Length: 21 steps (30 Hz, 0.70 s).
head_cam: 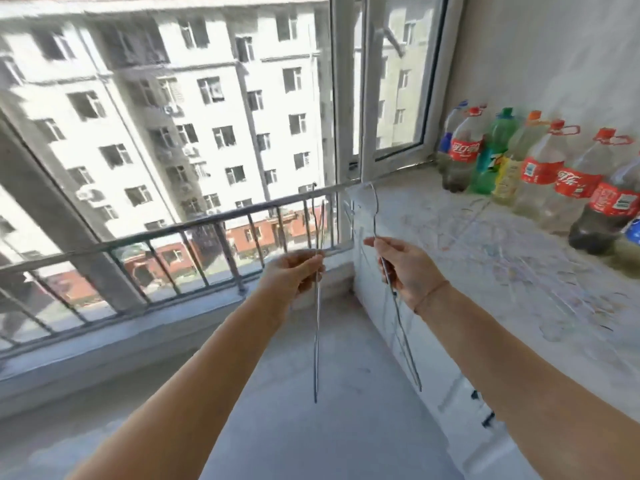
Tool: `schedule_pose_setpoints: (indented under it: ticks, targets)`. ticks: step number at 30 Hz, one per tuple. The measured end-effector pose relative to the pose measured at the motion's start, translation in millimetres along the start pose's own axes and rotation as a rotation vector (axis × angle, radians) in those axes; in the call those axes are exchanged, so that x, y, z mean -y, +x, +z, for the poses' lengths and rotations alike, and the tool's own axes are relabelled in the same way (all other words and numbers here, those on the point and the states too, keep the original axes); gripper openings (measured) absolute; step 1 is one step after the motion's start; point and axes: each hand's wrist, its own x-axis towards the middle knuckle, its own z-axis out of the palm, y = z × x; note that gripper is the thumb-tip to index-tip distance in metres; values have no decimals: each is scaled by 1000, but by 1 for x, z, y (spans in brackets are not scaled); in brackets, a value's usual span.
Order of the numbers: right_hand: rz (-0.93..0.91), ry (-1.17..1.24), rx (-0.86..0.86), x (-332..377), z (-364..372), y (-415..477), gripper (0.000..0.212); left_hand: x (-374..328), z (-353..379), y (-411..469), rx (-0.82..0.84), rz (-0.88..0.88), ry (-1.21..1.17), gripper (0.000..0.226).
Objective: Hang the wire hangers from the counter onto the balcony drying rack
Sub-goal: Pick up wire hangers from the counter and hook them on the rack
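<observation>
My left hand [300, 271] pinches a thin wire hanger [317, 327] seen edge-on, its hook up near the metal railing [194, 223] and its body hanging down. My right hand [403, 268] grips a second wire hanger [398, 306], whose hook rises toward the railing's right end by the window frame and whose lower part slants down along the counter's side. Both hands are held at about railing height, a little inside it. More thin wire shapes lie faintly on the counter [519, 265] to the right.
Several plastic soda bottles [540, 168] line the counter's back edge against the wall. A white window frame [349, 98] stands behind the railing's right end. A grey concrete ledge [138, 337] runs below the railing, with bare floor beneath my arms.
</observation>
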Motion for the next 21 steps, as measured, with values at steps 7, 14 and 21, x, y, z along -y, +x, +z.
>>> schedule_pose_setpoints:
  ticks: [7, 14, 21]
  targets:
    - [31, 41, 245, -24, 186, -55, 19, -11, -170, -99, -232, 28, -23, 8]
    - [123, 148, 561, -43, 391, -158, 24, -24, -351, -245, -464, 51, -93, 8]
    - [157, 133, 779, -47, 551, -259, 23, -39, -478, -373, -719, 107, -86, 9]
